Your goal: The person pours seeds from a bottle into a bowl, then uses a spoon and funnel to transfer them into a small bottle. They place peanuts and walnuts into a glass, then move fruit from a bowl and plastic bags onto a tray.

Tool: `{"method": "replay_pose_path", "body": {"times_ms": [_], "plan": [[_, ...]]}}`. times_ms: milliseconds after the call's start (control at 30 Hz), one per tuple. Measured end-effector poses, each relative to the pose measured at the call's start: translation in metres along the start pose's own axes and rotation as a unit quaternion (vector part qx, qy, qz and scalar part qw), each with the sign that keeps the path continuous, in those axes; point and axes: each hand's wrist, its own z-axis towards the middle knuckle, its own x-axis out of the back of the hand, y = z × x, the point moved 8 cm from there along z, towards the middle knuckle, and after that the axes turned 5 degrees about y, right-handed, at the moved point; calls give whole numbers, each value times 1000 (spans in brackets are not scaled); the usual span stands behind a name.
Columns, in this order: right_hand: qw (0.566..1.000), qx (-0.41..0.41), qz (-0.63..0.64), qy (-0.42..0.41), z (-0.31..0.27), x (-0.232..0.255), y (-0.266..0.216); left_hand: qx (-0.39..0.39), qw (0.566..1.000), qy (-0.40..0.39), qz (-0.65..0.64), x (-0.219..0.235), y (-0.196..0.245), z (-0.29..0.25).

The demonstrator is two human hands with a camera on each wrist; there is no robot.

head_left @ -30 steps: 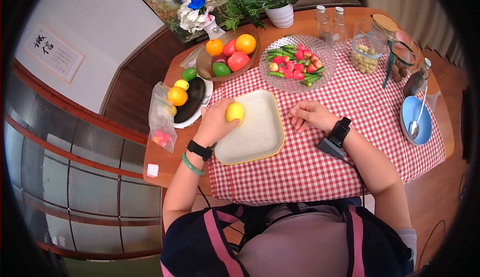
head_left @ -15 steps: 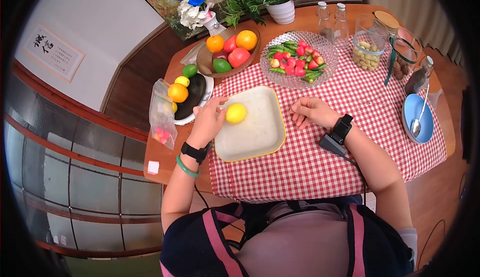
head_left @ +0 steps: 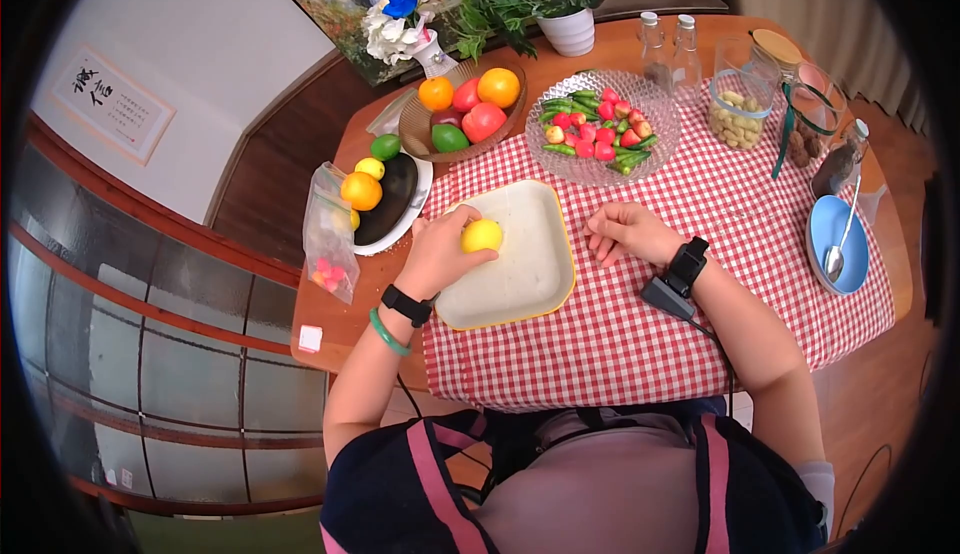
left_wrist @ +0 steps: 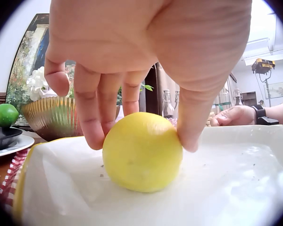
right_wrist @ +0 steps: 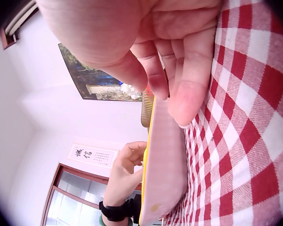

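Note:
A yellow lemon lies in the left part of a white tray with a yellow rim. My left hand pinches it between thumb and fingers; in the left wrist view the thumb and fingertips press the sides of the lemon, which rests on the tray floor. To the right of the tray, my right hand rests on the checked cloth with its fingers loosely curled and nothing in them. The right wrist view shows this hand beside the tray's outer wall.
Behind the tray stand a fruit bowl and a glass plate of peppers and small red fruit. A black plate and a plastic bag are at left. Jars, bottles and a blue bowl with a spoon stand at right.
Half a second ago the left hand was off the lemon with its fingers raised; now it grips the lemon again. The right hand has stayed in place.

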Motion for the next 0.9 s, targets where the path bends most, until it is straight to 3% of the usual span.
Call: {"method": "replay_pose_path", "body": {"times_ms": [100, 200, 300, 333, 400, 500, 533, 600, 700, 733, 767, 800, 900], "plan": [[1000, -1, 3, -2, 0, 0, 0, -17, 1000, 21, -3, 2, 3, 3], [1000, -1, 4, 3, -1, 0, -1, 31, 982, 27, -182, 17, 7, 5], [1000, -2, 8, 0, 0, 0, 1, -40, 953, 114, -277, 64, 39, 7], [1000, -2, 9, -2, 1, 0, 1, -70, 956, 156, -238, 79, 46, 6], [1000, -3, 4, -5, 1, 0, 1, -67, 907, 260, -324, 101, 49, 0], [1000, -4, -10, -9, 1, 1, 1, -51, 899, 226, -371, 84, 51, 3], [1000, -5, -10, -6, 0, 1, 0, -101, 948, 176, -246, 62, 55, 7], [1000, -5, -13, -9, -1, -1, 0, -116, 974, 76, -181, 23, 52, 7], [1000, -2, -13, -11, -1, 0, 0, 32, 935, 180, -304, 35, -14, 29], [1000, -3, -10, -8, -1, -1, 1, 77, 893, 221, -384, 48, -34, 41], [1000, -5, -9, -6, -1, -1, 1, 97, 901, 266, -329, 70, -46, 48], [1000, -6, -10, -6, 0, -1, 0, 95, 875, 302, -367, 76, -68, 61], [1000, -3, -10, -8, 0, -1, -1, 217, 869, 277, -348, 73, -122, 88]]}}
